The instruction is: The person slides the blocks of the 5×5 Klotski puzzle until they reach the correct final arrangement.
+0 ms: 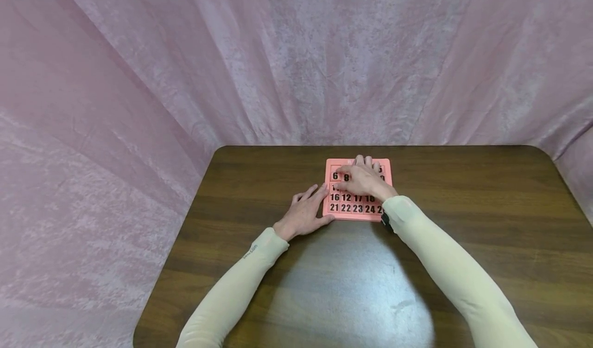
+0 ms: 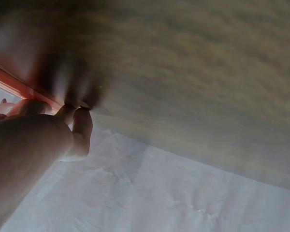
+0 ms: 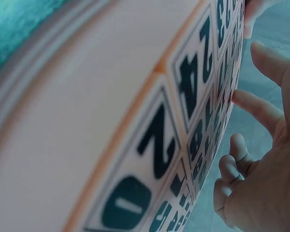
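Observation:
A pink sliding number puzzle (image 1: 359, 217) with black-numbered tiles lies flat on the table. My left hand (image 1: 303, 218) rests at its left edge, fingers stretched out and thumb by the lower left corner. In the left wrist view, the fingertips of that left hand (image 2: 34, 140) meet the pink rim (image 2: 19, 88). Over the upper tiles is my right hand (image 1: 363, 180), fingers spread and covering several numbers. From the right wrist, the index finger of the right hand (image 3: 261, 188) reaches to the tiled face of the puzzle (image 3: 101, 96); the other fingers bend loosely.
The dark wooden table (image 1: 482, 198) spreads out around the puzzle, with a bright glare patch in front. A pink velvety curtain (image 1: 347, 70) hangs behind the table and along its left side.

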A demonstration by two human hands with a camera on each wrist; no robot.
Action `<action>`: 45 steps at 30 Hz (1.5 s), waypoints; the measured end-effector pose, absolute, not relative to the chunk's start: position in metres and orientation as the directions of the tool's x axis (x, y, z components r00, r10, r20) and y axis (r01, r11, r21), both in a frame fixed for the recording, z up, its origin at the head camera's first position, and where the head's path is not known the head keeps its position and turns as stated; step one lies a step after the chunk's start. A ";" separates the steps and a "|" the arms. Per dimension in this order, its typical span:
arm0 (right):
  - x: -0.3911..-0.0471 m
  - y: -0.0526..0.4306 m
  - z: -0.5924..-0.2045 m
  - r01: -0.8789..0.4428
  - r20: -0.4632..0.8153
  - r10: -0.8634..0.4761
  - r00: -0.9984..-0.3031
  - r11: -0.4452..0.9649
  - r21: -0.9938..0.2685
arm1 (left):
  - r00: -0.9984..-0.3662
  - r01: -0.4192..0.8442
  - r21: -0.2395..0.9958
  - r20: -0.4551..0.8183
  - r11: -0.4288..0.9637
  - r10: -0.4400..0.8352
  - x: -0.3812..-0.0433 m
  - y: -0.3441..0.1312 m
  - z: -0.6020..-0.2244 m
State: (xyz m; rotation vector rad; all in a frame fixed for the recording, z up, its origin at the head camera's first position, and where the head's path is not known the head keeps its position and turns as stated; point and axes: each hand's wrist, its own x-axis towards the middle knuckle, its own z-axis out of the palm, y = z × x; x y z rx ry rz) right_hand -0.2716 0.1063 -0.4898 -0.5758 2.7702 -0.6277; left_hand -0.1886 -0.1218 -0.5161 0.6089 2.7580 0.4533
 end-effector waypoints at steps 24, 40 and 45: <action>-0.261 0.125 -0.495 -0.278 -0.120 -0.361 -0.925 0.858 -0.432 | -0.877 0.361 0.339 -0.193 0.869 0.440 -0.189 -0.122 -0.517; -0.257 0.120 -0.497 -0.298 -0.105 -0.362 -0.926 0.875 -0.381 | -0.874 0.353 0.352 -0.208 0.867 0.440 -0.189 -0.120 -0.516; -0.253 0.116 -0.499 -0.308 -0.106 -0.362 -0.926 0.888 -0.340 | -0.875 0.353 0.359 -0.199 0.864 0.440 -0.189 -0.121 -0.517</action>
